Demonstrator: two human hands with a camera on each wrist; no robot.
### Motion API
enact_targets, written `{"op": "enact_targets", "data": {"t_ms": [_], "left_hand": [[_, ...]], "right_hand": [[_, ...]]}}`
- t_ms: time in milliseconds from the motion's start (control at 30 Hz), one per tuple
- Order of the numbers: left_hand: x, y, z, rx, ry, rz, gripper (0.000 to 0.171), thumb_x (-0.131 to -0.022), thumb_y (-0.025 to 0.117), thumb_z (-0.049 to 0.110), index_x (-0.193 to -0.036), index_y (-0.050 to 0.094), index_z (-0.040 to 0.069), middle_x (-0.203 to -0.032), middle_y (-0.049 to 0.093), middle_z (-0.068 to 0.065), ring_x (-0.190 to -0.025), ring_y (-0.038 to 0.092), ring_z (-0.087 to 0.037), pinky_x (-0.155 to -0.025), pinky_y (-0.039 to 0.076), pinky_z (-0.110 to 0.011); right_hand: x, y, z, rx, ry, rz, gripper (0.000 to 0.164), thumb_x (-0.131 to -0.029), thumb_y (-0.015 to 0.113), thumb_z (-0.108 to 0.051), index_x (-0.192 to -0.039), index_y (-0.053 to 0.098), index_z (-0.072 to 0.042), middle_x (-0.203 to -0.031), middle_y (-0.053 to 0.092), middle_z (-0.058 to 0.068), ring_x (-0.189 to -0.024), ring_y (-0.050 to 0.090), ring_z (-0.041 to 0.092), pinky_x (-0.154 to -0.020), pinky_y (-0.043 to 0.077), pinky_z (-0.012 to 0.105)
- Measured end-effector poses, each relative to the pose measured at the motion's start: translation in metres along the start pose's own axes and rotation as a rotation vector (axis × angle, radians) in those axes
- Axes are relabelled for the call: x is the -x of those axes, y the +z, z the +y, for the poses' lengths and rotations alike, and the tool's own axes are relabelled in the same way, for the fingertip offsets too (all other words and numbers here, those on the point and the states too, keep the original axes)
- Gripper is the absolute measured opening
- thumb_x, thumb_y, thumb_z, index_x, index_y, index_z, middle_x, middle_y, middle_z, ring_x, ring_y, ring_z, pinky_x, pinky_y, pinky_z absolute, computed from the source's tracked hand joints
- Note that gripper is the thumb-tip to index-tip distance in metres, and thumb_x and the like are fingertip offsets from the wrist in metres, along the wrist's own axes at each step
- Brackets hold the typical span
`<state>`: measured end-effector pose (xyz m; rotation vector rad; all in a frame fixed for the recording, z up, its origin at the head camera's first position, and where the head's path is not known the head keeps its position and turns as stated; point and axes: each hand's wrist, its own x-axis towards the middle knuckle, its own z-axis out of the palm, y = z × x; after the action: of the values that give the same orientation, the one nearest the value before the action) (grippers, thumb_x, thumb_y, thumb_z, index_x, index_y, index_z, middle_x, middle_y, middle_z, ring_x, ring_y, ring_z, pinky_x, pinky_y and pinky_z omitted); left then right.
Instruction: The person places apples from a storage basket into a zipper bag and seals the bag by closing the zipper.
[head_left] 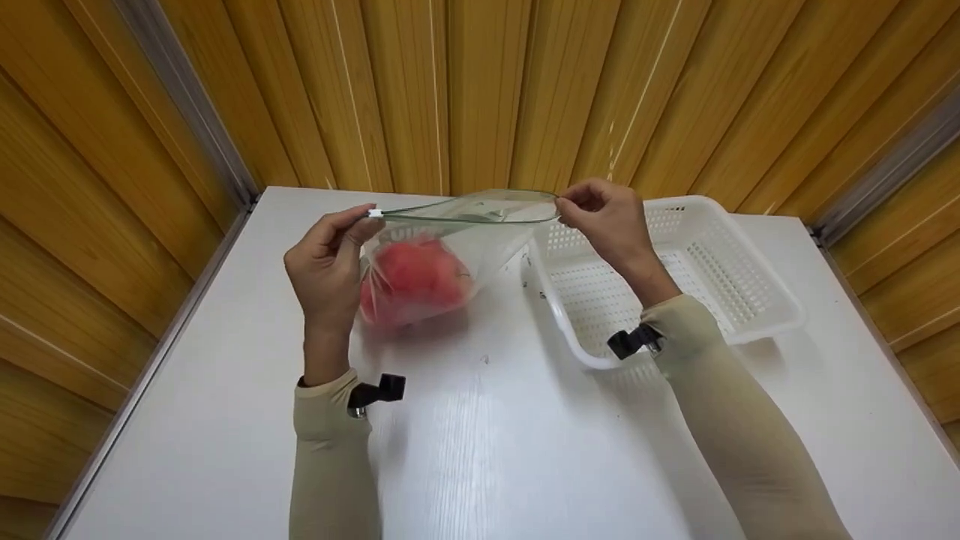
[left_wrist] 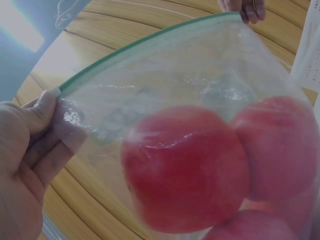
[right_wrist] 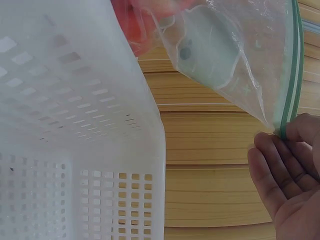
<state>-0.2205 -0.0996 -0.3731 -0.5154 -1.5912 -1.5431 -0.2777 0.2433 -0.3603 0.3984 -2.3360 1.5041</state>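
A clear zip bag [head_left: 491, 244] with a green zip strip hangs between both hands over the table. Several red apples [left_wrist: 185, 170] lie in its lower part, bunched toward the left in the head view. My left hand [head_left: 324, 262] pinches the left end of the strip, right at the white slider [head_left: 376, 214]. With thumb and fingertips, my right hand [head_left: 609, 221] pinches the strip's opposite corner. Between them the bag's mouth is parted into a narrow loop, wider toward the right. The right wrist view shows the green strip [right_wrist: 292, 75] running up from the right thumb.
A white perforated plastic basket [head_left: 566, 330] stands on the white table [head_left: 465, 450] at the right, under the right forearm. Wood-look panels [head_left: 487, 90] rise behind the table. Each sleeve carries a small black camera mount [head_left: 379, 390].
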Motion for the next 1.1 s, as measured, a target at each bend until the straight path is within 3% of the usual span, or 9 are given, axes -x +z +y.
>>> {"op": "enact_targets", "data": {"t_ms": [100,200,333,433,667,800,967,1100], "left_hand": [[0.001,0.001,0.000,0.012,0.019,0.006,0.018,-0.090,0.074,-0.015,-0.105,0.079,-0.006,-0.097,0.080,-0.009,-0.085,0.078,-0.023,-0.079,0.063,-0.035],[0.001,0.001,0.002,-0.017,0.025,0.022,0.016,-0.091,0.074,-0.013,-0.104,0.079,-0.006,-0.097,0.080,-0.008,-0.084,0.077,-0.022,-0.078,0.063,-0.032],[0.001,0.001,0.004,-0.061,0.017,0.032,0.014,-0.092,0.075,-0.010,-0.103,0.080,-0.004,-0.098,0.080,-0.005,-0.083,0.076,-0.019,-0.075,0.061,-0.029],[0.001,0.000,0.004,-0.070,0.022,0.033,0.014,-0.092,0.075,-0.010,-0.103,0.080,-0.004,-0.097,0.080,-0.005,-0.081,0.074,-0.018,-0.073,0.060,-0.028],[0.001,-0.002,0.006,-0.087,0.049,0.006,0.012,-0.091,0.076,-0.010,-0.101,0.080,-0.004,-0.097,0.080,-0.005,-0.078,0.073,-0.022,-0.070,0.058,-0.024],[0.001,-0.003,0.006,-0.097,0.064,-0.016,0.012,-0.090,0.077,-0.010,-0.100,0.080,-0.004,-0.096,0.080,-0.006,-0.078,0.073,-0.023,-0.070,0.058,-0.024],[0.001,-0.006,0.005,-0.108,0.075,-0.032,0.013,-0.089,0.077,-0.012,-0.099,0.080,-0.004,-0.095,0.080,-0.007,-0.080,0.074,-0.018,-0.070,0.059,-0.024],[0.002,-0.007,0.004,-0.091,0.084,-0.050,0.012,-0.088,0.078,-0.012,-0.097,0.080,-0.005,-0.092,0.079,-0.013,-0.076,0.072,-0.015,-0.067,0.056,-0.021]], "right_hand": [[0.001,0.003,-0.004,0.041,-0.004,-0.023,0.012,-0.097,0.077,-0.009,-0.103,0.079,0.001,-0.091,0.076,0.011,-0.079,0.070,0.015,-0.072,0.058,0.023],[0.003,0.010,-0.012,0.162,-0.047,-0.034,0.012,-0.099,0.074,-0.011,-0.104,0.079,0.000,-0.093,0.076,0.010,-0.082,0.069,0.017,-0.075,0.056,0.026],[0.007,0.024,-0.028,0.317,-0.158,-0.022,0.015,-0.102,0.070,-0.010,-0.106,0.077,0.001,-0.099,0.076,0.013,-0.090,0.071,0.025,-0.082,0.058,0.038],[0.011,0.037,-0.043,0.359,-0.264,-0.017,0.018,-0.104,0.067,-0.011,-0.111,0.076,0.003,-0.106,0.075,0.016,-0.101,0.072,0.031,-0.091,0.058,0.044],[0.020,0.072,-0.077,0.249,-0.538,-0.133,0.032,-0.103,0.072,-0.017,-0.127,0.071,0.003,-0.124,0.073,0.015,-0.119,0.068,0.026,-0.105,0.052,0.037],[0.024,0.092,-0.089,0.194,-0.647,-0.177,0.034,-0.101,0.075,-0.017,-0.127,0.071,0.004,-0.126,0.072,0.016,-0.121,0.068,0.027,-0.106,0.052,0.033],[0.024,0.111,-0.097,0.164,-0.737,-0.158,0.026,-0.100,0.076,-0.011,-0.120,0.074,0.004,-0.119,0.075,0.016,-0.116,0.070,0.028,-0.105,0.053,0.032],[0.023,0.123,-0.099,0.117,-0.761,-0.171,0.016,-0.100,0.075,-0.007,-0.113,0.076,0.002,-0.109,0.077,0.012,-0.104,0.074,0.022,-0.094,0.057,0.029]]}}
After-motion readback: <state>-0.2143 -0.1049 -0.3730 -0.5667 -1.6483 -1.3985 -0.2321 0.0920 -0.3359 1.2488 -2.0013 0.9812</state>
